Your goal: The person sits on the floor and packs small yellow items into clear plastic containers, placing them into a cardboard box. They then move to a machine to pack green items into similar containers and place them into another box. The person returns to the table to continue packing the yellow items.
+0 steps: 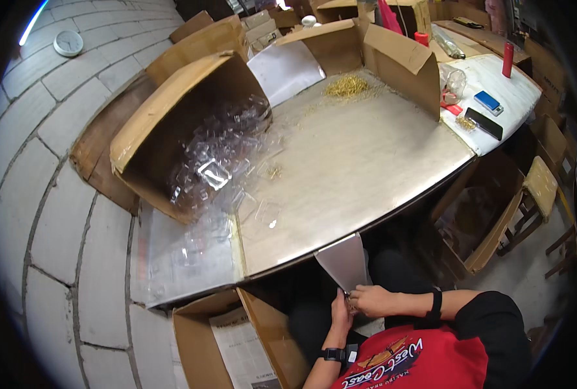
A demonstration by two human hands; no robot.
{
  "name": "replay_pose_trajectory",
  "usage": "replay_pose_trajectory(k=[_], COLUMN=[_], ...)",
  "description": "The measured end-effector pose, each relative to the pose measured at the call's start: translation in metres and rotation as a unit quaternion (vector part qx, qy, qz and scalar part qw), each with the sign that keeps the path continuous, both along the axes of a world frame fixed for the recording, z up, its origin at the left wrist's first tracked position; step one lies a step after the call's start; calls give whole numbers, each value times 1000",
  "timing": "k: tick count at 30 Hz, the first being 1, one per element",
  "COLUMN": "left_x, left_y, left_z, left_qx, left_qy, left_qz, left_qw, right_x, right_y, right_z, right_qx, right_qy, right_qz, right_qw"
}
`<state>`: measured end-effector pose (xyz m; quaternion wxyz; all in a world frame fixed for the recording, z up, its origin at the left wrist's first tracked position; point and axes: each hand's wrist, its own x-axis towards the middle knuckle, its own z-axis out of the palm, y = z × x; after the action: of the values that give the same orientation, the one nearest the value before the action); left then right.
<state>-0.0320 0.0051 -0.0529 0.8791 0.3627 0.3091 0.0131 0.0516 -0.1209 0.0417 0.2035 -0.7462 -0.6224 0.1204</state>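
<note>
Bright even indoor light, white tube lamp (34,21) glowing top left, glare glinting on clear plastic casings (218,155), deep shadow under grey tabletop (360,162), heavy fisheye bending, black vignette corners, mild softness.

Packing workshop, block wall (61,214), worktable (366,168), cardboard boxes (171,129), clear plastic cases (220,155)

Whatever the left hand (340,310) and right hand (371,300) pinch between them is too small to tell. The near cardboard box (201,343) runs off the bottom edge, contents partly hidden.
</note>
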Motion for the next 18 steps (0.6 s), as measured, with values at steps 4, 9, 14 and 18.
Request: replay_pose_trajectory(k=[4, 9, 14, 18], left_x=[-3, -8, -11, 7], left_y=[3, 19, 33, 39], left_z=[5, -9, -24, -17], left_qx=[-5, -1, 40, 97], left_qy=[-22, 32, 1, 18], left_qz=[-31, -71, -88, -81], left_qw=[999, 997, 995, 992], right_x=[18, 124, 332, 477], right_y=[0, 23, 100, 160], right_z=[36, 101, 113, 114], right_qx=[5, 142, 135, -48], right_qy=[61, -6, -100, -149], right_qz=[-17, -81, -245, -361], right_qw=[998, 987, 955, 919])
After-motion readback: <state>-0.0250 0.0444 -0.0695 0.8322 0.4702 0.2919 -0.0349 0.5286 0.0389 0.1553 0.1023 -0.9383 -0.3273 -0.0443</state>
